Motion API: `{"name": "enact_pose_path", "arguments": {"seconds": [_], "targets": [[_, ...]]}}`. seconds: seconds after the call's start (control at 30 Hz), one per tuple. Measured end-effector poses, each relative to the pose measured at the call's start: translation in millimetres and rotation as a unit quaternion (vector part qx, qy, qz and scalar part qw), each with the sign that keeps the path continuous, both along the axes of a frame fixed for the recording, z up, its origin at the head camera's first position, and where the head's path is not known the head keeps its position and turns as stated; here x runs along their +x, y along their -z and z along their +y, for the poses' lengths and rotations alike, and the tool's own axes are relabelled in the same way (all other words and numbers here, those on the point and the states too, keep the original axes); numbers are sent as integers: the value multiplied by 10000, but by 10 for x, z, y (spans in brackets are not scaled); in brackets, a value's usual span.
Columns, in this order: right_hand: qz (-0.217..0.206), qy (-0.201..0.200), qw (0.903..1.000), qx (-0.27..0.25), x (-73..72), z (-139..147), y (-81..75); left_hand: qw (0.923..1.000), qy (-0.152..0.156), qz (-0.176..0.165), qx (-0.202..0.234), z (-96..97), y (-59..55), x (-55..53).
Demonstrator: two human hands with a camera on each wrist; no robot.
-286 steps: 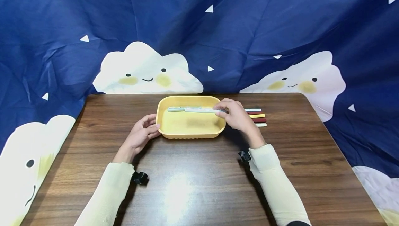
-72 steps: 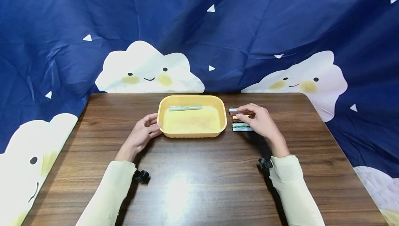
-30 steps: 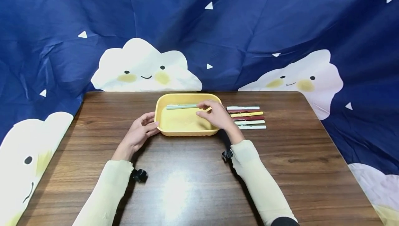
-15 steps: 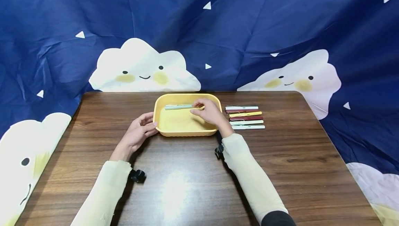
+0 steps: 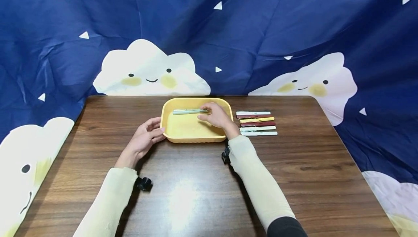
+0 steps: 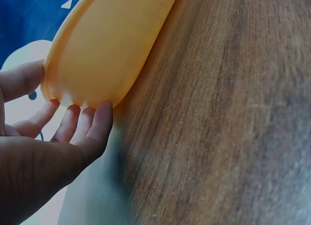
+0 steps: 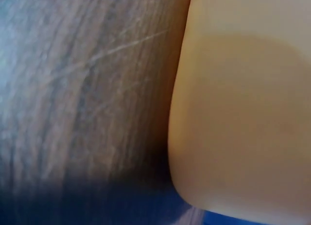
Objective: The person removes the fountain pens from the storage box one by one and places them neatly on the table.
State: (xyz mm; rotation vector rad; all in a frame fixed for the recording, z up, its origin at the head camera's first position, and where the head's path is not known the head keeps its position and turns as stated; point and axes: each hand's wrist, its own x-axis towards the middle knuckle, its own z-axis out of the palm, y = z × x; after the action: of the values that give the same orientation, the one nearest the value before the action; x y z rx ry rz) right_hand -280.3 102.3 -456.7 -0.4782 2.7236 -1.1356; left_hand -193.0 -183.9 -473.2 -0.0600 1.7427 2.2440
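Observation:
In the head view, a pale green capped pen lies lengthwise in the yellow tray. My right hand reaches over the tray's right end. Its thumb and forefinger stand parted on either side of the pen's right end. My left hand holds the tray's left end, and in the left wrist view its fingertips press along the yellow wall. The right wrist view shows the tray's side with a shadow across it; the right fingers are out of that view.
Right of the tray, several capped pens lie stacked in a row: white, dark red, yellow, pale green and pale blue. The brown wooden table ends at a dark blue curtain printed with clouds.
Earlier my right hand held a pale pen over the tray, then was at the row, which has grown by one. It has since moved left to the green pen. The left hand stays at the tray.

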Motion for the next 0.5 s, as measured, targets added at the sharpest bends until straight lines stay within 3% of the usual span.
{"name": "enact_pose_path", "arguments": {"seconds": [0.27,0.5], "targets": [[-6,-214,9982,563,-14,-5,44,10000,17,-23,-30,2,4,14],[-78,-223,9975,669,-29,-17,55,10000,11,-8,-9,-9,-4,-5]]}}
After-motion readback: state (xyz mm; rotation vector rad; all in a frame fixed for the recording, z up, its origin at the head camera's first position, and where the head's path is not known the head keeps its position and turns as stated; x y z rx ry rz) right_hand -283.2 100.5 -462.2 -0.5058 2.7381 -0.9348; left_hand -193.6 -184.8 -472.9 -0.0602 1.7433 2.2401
